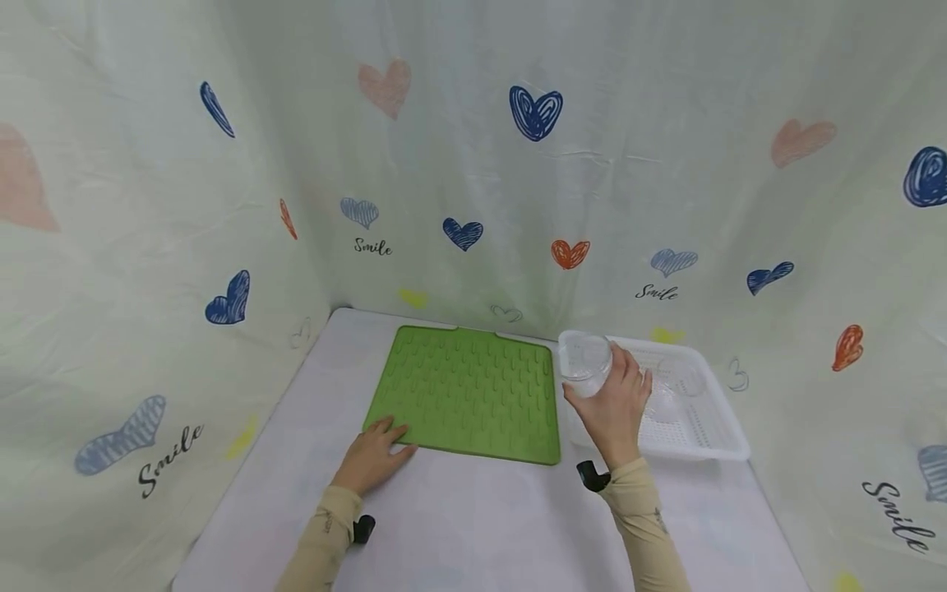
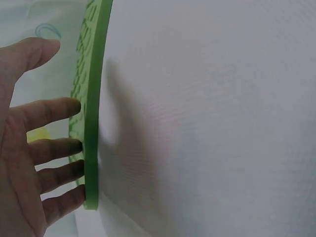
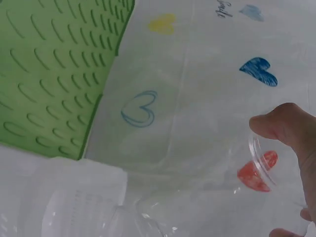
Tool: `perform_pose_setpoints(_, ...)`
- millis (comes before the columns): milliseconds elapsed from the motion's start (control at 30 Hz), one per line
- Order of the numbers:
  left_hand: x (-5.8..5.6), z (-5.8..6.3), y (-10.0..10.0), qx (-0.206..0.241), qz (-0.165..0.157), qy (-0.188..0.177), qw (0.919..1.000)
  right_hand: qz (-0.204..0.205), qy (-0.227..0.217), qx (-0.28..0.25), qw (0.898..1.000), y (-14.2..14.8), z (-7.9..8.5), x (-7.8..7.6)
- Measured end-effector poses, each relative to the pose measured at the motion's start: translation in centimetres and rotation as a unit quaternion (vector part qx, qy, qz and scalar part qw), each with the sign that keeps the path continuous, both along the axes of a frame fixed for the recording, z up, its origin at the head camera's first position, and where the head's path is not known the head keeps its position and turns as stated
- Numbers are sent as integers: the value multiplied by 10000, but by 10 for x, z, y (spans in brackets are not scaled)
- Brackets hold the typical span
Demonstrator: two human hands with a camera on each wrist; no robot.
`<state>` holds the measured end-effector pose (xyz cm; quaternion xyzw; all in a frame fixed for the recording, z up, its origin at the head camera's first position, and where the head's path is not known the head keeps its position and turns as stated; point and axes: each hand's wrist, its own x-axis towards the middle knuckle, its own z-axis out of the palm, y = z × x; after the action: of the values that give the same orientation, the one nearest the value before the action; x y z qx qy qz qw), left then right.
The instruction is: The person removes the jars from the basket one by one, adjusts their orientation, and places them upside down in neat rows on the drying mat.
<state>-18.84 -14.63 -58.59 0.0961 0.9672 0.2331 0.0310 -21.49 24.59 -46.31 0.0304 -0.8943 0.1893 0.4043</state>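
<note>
Right grip [image 1: 616, 403] round one clear cup [image 1: 588, 385] near one basket [image 1: 728, 421], one mat [image 1: 466, 395]

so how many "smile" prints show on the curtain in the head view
4: back-left print beyond the green textured mat; back-right print beyond the white perforated basket; left-side print; lower-right print. Folds might hide more.

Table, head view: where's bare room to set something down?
Free: table before the green mat, between the sleeves; the wedge between mat and curtain on the left; the mat's top, beyond the left hand. Crowded: the white basket, clear items inside, its left end overlapped in view by the right hand and clear cup.
</note>
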Motion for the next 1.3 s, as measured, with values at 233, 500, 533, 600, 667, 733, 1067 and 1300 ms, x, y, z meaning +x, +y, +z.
perform_pose_setpoints(233, -3, 11, 1, -72, -77, -73, 9999, 670, -79, 1124, 9914, -25, 2, -2)
perform_pose_setpoints(500, -13, 25, 2, -132, -152, -394, 9990, 1063, -196, 1871, 9764, -42, 4, -6)
perform_pose_setpoints(533, -15, 27, 2, -153, -193, -434, 9988, 1094, -186, 1964, 9742, -44, 4, -6)
perform_pose_setpoints(600, -19, 33, 2, -178, -303, -501, 9981, 1140, -143, 2197, 9688, -48, 4, -6)
perform_pose_setpoints(667, -24, 41, 3, -203, -402, -518, 9976, 1179, -94, 2472, 9617, -51, 4, -5)
perform_pose_setpoints(733, -29, 51, 6, -197, -491, -439, 9976, 1212, -63, 2706, 9550, -54, 6, -5)
perform_pose_setpoints(1067, -54, 105, 51, 576, -963, 351, 9931, 1276, -202, 3082, 9425, -59, 6, -3)
perform_pose_setpoints(1300, -58, 123, 86, 1041, -1598, 677, 9793, 1357, -281, 3148, 9390, -62, 4, -2)
